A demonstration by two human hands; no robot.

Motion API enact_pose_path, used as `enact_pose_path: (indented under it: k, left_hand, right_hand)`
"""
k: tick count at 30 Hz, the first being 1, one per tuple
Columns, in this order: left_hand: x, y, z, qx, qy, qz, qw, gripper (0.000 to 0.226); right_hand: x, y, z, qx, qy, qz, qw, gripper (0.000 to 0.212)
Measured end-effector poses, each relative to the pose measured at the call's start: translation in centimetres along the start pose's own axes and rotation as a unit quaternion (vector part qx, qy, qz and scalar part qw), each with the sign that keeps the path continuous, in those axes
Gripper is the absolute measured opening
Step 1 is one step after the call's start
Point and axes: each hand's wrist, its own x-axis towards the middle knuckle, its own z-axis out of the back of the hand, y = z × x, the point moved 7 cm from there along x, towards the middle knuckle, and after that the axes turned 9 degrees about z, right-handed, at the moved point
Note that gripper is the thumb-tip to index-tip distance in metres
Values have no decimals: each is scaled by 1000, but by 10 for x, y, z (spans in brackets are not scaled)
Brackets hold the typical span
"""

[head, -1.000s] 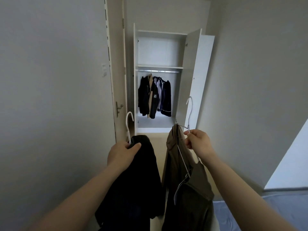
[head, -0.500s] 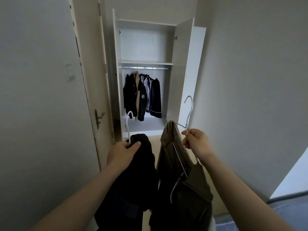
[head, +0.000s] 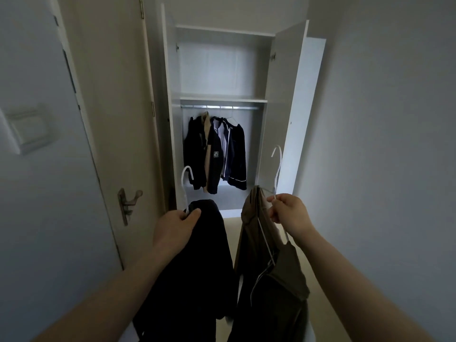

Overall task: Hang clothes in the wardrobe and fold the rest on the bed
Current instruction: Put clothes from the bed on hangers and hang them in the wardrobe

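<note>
Nearest: two bare forearms reach forward from the bottom edge.

Left hand point(head: 175, 228): fingers curled round the neck of a white hanger point(head: 183, 191), thumb on top. The hook stands upright above the knuckles. A black garment point(head: 197, 280) hangs from this hanger and drops past the bottom edge.

Right hand point(head: 288, 214): pinches the neck of a second white hanger point(head: 278, 169) between thumb and fingertips, held a little higher than the left. Its hook points up in front of the wardrobe's right door point(head: 281, 107). An olive-brown garment point(head: 271, 292) hangs from it; the hanger's white arm runs down across the fabric. The two garments hang side by side, edges close; I cannot tell whether they touch.

Mid: pale floor point(head: 232, 225) shows between the garments. On the left a beige room door point(head: 111, 119) stands open, its metal handle point(head: 127, 201) level with the left hanger's hook. A wall switch point(head: 27, 129), blurred, sits further left.

Far: white wardrobe point(head: 170, 119), both doors open. A shelf point(head: 223, 99) crosses the upper part, with a metal rail point(head: 219, 107) just under it. Several hung clothes point(head: 217, 154) are bunched on the left and middle of the rail: dark jackets, one beige piece, one white. The rail's right end is bare.
</note>
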Motion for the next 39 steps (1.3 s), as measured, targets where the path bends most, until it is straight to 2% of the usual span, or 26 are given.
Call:
enact_pose_path:
  k: [7, 14, 19, 25, 36, 39]
  left_hand:
    - [135, -16, -33, -54, 38, -11, 998, 51]
    - [255, -57, -65, -46, 28, -46, 997, 52]
    - [339, -79, -99, -24, 41, -61, 997, 49]
    - [442, -105, -143, -15, 29, -66, 997, 52]
    - [622, -154, -205, 9, 18, -80, 997, 55]
    - [676, -160, -228, -6, 40, -81, 996, 56]
  right_hand:
    - [122, -32, -31, -18, -24, -23, 999, 25]
    - [236, -55, -40, -71, -82, -31, 994, 25]
    - [317, -83, -45, -60, -104, -35, 992, 27]
    - [423, -116, -48, -32, -104, -34, 994, 27]
    - [605, -161, -65, -47, -99, -39, 993, 27]
    - [653, -180, -72, -59, -108, -43, 991, 27]
